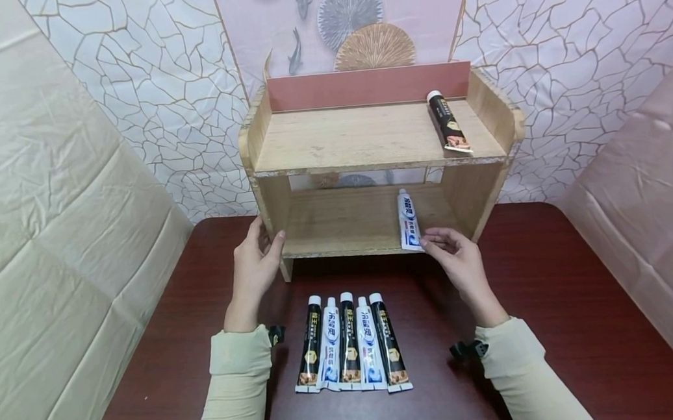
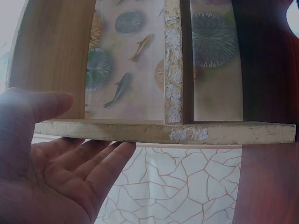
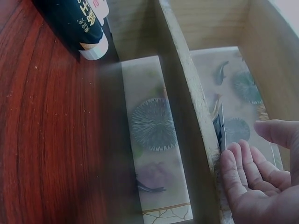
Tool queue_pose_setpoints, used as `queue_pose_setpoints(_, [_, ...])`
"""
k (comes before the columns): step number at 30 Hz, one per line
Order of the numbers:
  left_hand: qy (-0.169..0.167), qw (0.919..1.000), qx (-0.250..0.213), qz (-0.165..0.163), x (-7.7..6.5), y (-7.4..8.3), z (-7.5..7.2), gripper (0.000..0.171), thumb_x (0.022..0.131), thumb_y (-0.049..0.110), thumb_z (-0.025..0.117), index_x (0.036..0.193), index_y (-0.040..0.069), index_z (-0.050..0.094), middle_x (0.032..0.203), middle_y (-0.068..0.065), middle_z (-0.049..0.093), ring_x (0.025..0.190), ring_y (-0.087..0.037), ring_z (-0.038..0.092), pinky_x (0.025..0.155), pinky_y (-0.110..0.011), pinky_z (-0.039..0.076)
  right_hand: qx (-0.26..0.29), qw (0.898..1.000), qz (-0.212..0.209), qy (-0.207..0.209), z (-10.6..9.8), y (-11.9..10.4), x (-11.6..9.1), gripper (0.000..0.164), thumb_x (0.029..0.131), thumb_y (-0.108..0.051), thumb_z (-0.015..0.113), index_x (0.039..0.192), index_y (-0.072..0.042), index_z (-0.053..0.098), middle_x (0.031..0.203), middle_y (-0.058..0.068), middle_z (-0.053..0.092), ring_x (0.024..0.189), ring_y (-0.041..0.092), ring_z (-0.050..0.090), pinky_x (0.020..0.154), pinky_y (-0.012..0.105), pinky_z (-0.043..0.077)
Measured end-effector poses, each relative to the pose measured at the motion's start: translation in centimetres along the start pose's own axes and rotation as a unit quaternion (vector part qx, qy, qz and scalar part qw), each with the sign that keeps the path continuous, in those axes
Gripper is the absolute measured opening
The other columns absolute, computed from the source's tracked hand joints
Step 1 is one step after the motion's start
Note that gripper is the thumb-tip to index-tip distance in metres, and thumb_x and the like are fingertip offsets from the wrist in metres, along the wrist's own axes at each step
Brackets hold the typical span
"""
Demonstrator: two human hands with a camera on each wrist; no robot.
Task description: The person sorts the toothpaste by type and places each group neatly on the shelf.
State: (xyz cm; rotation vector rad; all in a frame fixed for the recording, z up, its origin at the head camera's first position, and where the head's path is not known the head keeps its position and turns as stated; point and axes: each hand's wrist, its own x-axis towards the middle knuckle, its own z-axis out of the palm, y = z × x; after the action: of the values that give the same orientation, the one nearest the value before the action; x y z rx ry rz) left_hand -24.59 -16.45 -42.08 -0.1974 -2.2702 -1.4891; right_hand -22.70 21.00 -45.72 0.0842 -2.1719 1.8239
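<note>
My left hand (image 1: 256, 258) holds the left side panel of a small two-tier wooden shelf (image 1: 350, 232). In the left wrist view the thumb lies inside the panel and the fingers (image 2: 110, 158) along its outer face. A white and blue toothpaste tube (image 1: 408, 221) lies on the lower tier, cap toward the back. Right at its flat tail is my right hand (image 1: 460, 266), thumb apart from the bent fingers in the right wrist view. There, the tube (image 3: 220, 127) shows nearly edge-on beside the fingertips. A black toothpaste tube (image 1: 448, 123) lies at the right of the upper tier.
On the dark red table (image 1: 559, 298), several toothpaste tubes lie side by side in front of the shelf, black ones (image 1: 349, 339) alternating with white ones (image 1: 371, 345). A patterned backdrop (image 1: 133, 68) hangs behind, with pale cloth (image 1: 49, 210) at both sides.
</note>
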Motion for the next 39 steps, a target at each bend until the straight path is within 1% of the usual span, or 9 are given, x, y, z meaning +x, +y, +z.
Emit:
queue_pose_setpoints(8, [-0.001,1.0000,-0.002,0.000,0.0,0.0,0.0,0.051,0.098,0.018,0.067,0.145,0.007,0.050,0.131,-0.020,0.062,0.120,-0.028,0.063,0.098,-0.035,0.055,0.000,1.000,0.006,-0.004,-0.2,-0.5,-0.6,0.038,0.093,-0.014,0.074,0.121,0.008,0.065,0.117,0.025,0.067,0.098,0.012,0.066,0.084,0.014,0.055])
queue_pose_setpoints(14, [-0.002,1.0000,0.000,0.001,0.0,0.1,-0.1,0.052,0.098,0.019,0.066,0.146,0.007,0.050,0.132,-0.020,0.062,0.121,-0.029,0.062,0.099,-0.038,0.054,0.000,1.000,0.008,-0.008,-0.2,-0.7,-1.1,0.036,0.093,-0.008,0.073,0.121,0.013,0.063,0.116,0.029,0.066,0.097,0.013,0.066,0.083,0.015,0.056])
queue_pose_setpoints(19, [-0.002,1.0000,0.003,0.000,0.0,0.1,-0.1,0.052,0.098,0.020,0.067,0.145,0.007,0.050,0.131,-0.019,0.063,0.120,-0.029,0.063,0.099,-0.039,0.055,-0.002,1.000,0.010,-0.011,-0.1,-0.9,-1.7,0.038,0.092,-0.016,0.076,0.121,0.008,0.066,0.115,0.022,0.068,0.096,0.009,0.066,0.083,0.015,0.055])
queue_pose_setpoints(23, [-0.005,1.0000,0.008,0.000,0.0,0.2,-0.2,0.053,0.098,0.020,0.066,0.146,0.007,0.049,0.132,-0.019,0.062,0.121,-0.029,0.062,0.099,-0.038,0.055,-0.021,1.000,0.009,-0.020,-0.1,-0.8,-2.3,0.039,0.092,-0.022,0.076,0.121,0.003,0.067,0.116,0.020,0.068,0.097,0.011,0.066,0.083,0.015,0.055])
queue_pose_setpoints(28, [-0.007,0.9999,0.008,-0.001,0.0,0.2,-0.2,0.053,0.099,0.021,0.066,0.147,0.008,0.048,0.134,-0.019,0.061,0.122,-0.029,0.061,0.100,-0.038,0.054,-0.034,0.999,0.020,-0.026,-0.2,-0.8,-2.7,0.038,0.093,-0.022,0.076,0.122,0.002,0.068,0.115,0.020,0.068,0.096,0.010,0.065,0.082,0.014,0.054])
queue_pose_setpoints(31, [-0.007,1.0000,0.005,-0.002,-0.1,0.2,-0.2,0.053,0.098,0.021,0.066,0.147,0.008,0.048,0.134,-0.019,0.061,0.122,-0.028,0.061,0.100,-0.039,0.054,-0.031,0.999,0.028,-0.033,-0.2,-1.4,-3.1,0.038,0.093,-0.017,0.074,0.122,0.005,0.066,0.115,0.023,0.067,0.095,0.010,0.065,0.081,0.014,0.055])
queue_pose_setpoints(35, [-0.007,1.0000,0.005,-0.002,-0.1,0.2,-0.3,0.053,0.099,0.021,0.066,0.147,0.008,0.048,0.134,-0.019,0.061,0.122,-0.028,0.061,0.100,-0.039,0.054,-0.028,0.998,0.033,-0.041,0.0,-3.1,-3.9,0.036,0.094,-0.013,0.073,0.121,0.009,0.065,0.114,0.025,0.067,0.095,0.010,0.066,0.081,0.014,0.055])
queue_pose_setpoints(39, [-0.009,0.9999,0.009,-0.006,-0.1,0.2,-0.2,0.053,0.099,0.021,0.066,0.147,0.009,0.048,0.134,-0.018,0.061,0.122,-0.027,0.061,0.100,-0.036,0.054,-0.023,0.998,0.029,-0.046,0.0,-4.0,-4.5,0.033,0.093,-0.013,0.074,0.119,0.006,0.066,0.111,0.022,0.068,0.095,0.009,0.066,0.080,0.014,0.055])
